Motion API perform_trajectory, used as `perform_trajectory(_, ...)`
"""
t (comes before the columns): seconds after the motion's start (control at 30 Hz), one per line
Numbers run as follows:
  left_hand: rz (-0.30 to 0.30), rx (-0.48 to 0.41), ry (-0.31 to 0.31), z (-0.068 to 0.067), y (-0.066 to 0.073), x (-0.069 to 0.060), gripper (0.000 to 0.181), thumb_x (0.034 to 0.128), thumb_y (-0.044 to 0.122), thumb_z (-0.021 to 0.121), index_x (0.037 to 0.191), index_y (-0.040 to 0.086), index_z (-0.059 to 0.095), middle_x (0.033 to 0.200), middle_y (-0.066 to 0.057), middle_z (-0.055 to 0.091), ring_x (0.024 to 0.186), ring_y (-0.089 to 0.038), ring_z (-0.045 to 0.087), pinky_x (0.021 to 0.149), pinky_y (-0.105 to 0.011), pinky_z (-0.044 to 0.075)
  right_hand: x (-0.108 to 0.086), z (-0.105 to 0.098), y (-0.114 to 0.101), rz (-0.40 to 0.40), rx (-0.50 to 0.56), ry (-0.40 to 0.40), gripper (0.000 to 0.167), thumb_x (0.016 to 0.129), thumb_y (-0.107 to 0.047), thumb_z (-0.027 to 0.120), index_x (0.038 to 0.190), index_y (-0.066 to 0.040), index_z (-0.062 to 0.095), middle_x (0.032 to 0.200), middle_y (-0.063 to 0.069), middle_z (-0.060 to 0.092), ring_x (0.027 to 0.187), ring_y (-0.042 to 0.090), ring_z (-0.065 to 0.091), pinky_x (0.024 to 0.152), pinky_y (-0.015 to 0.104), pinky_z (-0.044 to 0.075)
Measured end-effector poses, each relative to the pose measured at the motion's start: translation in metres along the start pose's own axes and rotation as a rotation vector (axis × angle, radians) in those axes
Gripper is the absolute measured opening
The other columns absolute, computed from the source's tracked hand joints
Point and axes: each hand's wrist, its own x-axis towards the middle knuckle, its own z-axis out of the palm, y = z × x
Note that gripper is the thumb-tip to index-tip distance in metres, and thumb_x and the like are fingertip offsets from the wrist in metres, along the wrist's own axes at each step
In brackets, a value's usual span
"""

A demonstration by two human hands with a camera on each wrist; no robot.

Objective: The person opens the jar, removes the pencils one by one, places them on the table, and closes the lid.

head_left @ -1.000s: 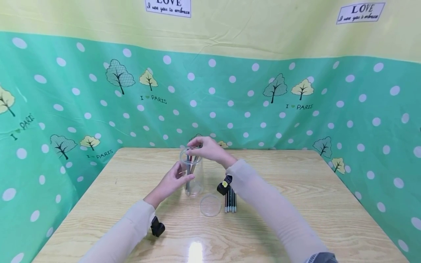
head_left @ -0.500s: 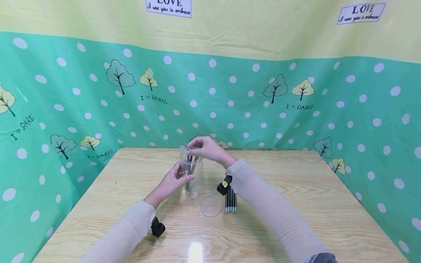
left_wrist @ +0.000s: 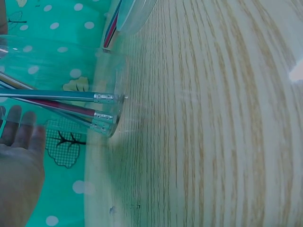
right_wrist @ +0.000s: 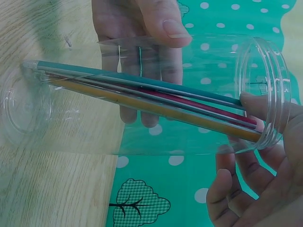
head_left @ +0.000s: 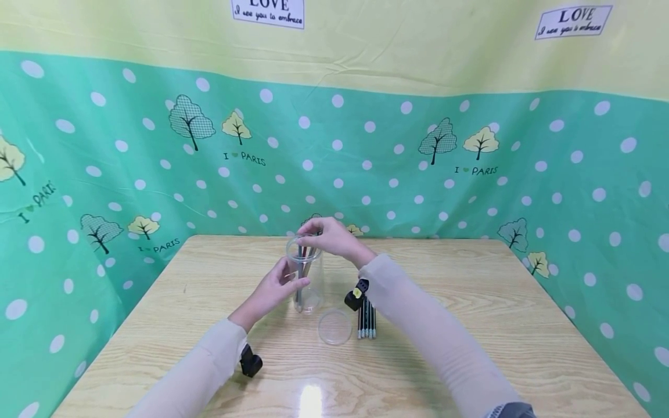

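Observation:
A clear plastic jar [head_left: 316, 280] stands upright on the table, with several pencils [right_wrist: 156, 98] leaning inside it, coloured teal, dark red and yellow-brown. My left hand [head_left: 272, 288] grips the jar's side, thumb toward me and fingers around the back. Over the mouth, my right hand [head_left: 337, 238] reaches in and pinches the pencils' upper ends. In the right wrist view, its thumb lies against the teal pencil just inside the rim. Metal ferrules at the pencils' lower ends rest near the jar's base in the left wrist view.
A clear round lid [head_left: 334, 327] lies flat in front of the jar. Right of it, several black striped pencils [head_left: 367, 324] lie side by side, partly under the right wrist's camera [head_left: 355, 296]. The wooden table [head_left: 449, 278] backs onto a green dotted curtain [head_left: 366, 191].

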Motion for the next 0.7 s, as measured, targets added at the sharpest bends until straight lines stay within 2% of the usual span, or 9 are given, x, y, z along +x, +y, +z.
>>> perform_trajectory(0.2, -0.011, 0.004, 0.006, 0.000, 0.000, 0.000, 0.067, 0.0952, 0.034, 0.071, 0.151, 0.023, 0.036, 0.151, -0.010, 0.044, 0.142, -0.030, 0.038, 0.115, -0.052, 0.032, 0.000, -0.002, 0.001, -0.011, -0.004, -0.006, 0.026, 0.095, -0.031, 0.071, 0.114, -0.014, 0.073, 0.105, -0.003, 0.068, 0.100, 0.017, 0.061, 0.091, 0.040, 0.051)
perform_trajectory(0.47, -0.002, -0.001, 0.005, 0.001, -0.001, 0.000, 0.065, 0.0955, 0.033, 0.071, 0.150, 0.021, 0.037, 0.149, -0.014, 0.045, 0.140, -0.032, 0.041, 0.113, -0.053, 0.035, 0.003, -0.005, 0.000, -0.043, -0.029, 0.039, 0.021, 0.095, -0.029, 0.072, 0.110, -0.016, 0.075, 0.101, -0.005, 0.071, 0.095, 0.015, 0.063, 0.084, 0.034, 0.052)
perform_trajectory(0.7, -0.006, -0.010, 0.003, 0.000, 0.000, 0.000, 0.064, 0.0949, 0.033, 0.072, 0.148, 0.022, 0.038, 0.149, -0.014, 0.045, 0.139, -0.034, 0.042, 0.111, -0.054, 0.037, 0.002, -0.010, -0.005, -0.020, -0.025, 0.054, 0.024, 0.095, -0.033, 0.070, 0.112, -0.017, 0.074, 0.103, -0.006, 0.071, 0.098, 0.014, 0.064, 0.089, 0.037, 0.053)
